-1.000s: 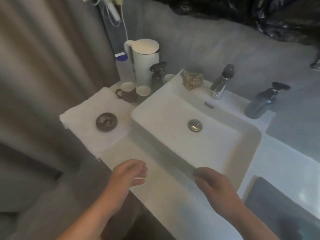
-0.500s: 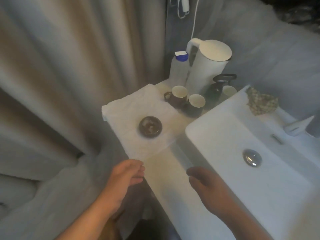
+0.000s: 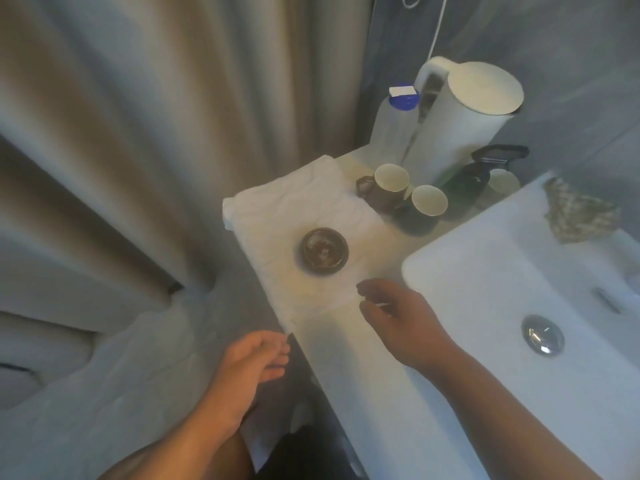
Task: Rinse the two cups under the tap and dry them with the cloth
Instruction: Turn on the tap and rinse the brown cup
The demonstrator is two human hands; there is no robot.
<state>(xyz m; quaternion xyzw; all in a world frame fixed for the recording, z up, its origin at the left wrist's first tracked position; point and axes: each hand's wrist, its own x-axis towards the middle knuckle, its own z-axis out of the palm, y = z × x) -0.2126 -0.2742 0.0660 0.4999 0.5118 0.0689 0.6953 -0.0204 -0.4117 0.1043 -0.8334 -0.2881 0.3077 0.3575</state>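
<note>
White countertop (image 3: pixel 332 344): brown handled ceramic cup (image 3: pixel 384 192) and second brown ceramic cup (image 3: pixel 420 213) upright, mouths up, handle pointing left. My left hand (image 3: pixel 249 368) and right hand (image 3: pixel 405 323) hover loosely open, empty.

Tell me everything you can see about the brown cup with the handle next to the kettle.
The brown cup stands upright by the far edge of the white cloth, in front of the white kettle. It looks ceramic: dark brown outside, pale cream inside, apparently empty. Its loop handle points towards the cloth. A darker cup sits close beside it; whether they touch is unclear. Neither the left hand nor the right hand touches it.
</note>
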